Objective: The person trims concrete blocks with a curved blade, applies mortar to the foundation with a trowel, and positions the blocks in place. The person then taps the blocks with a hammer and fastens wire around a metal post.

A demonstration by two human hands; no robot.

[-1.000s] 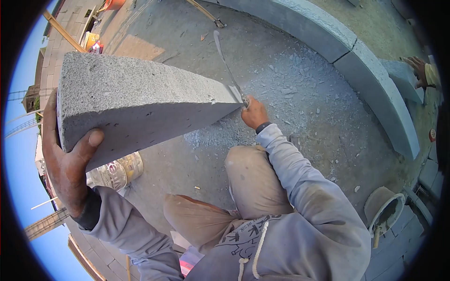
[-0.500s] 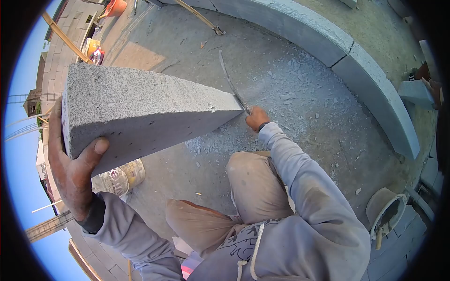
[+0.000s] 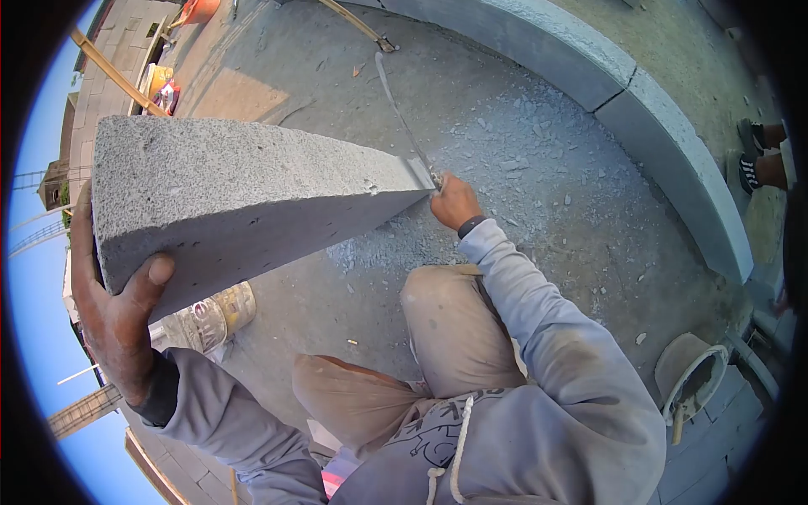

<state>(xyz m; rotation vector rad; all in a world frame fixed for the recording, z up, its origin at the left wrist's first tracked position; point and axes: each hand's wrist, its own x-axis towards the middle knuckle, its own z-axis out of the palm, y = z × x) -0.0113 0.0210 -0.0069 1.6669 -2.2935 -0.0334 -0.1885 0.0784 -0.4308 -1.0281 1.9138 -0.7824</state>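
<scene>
A long grey concrete block (image 3: 244, 181) is held up at an angle, its broad end at the left and its narrow end toward the middle. My left hand (image 3: 122, 307) grips the broad end, thumb on the lower face and fingers behind the edge. My right hand (image 3: 455, 202) is closed round the handle of a long thin curved blade (image 3: 396, 99) beside the narrow end. A pale strip shows on the block's upper face there. Chips and pale dust (image 3: 522, 160) lie on the ground below.
A curved block wall (image 3: 673, 156) runs from the top to the right. Another person's feet (image 3: 752, 168) are beyond it. A bucket (image 3: 692, 383) stands lower right, and a stained bucket (image 3: 223, 316) below the block. A wooden pole (image 3: 353, 18) reaches the ground at the top.
The block has shifted slightly left. The blade has tilted away from the narrow end, after lying closer to it. The co-worker's hand and the block piece at the right have left view; feet show there now.
</scene>
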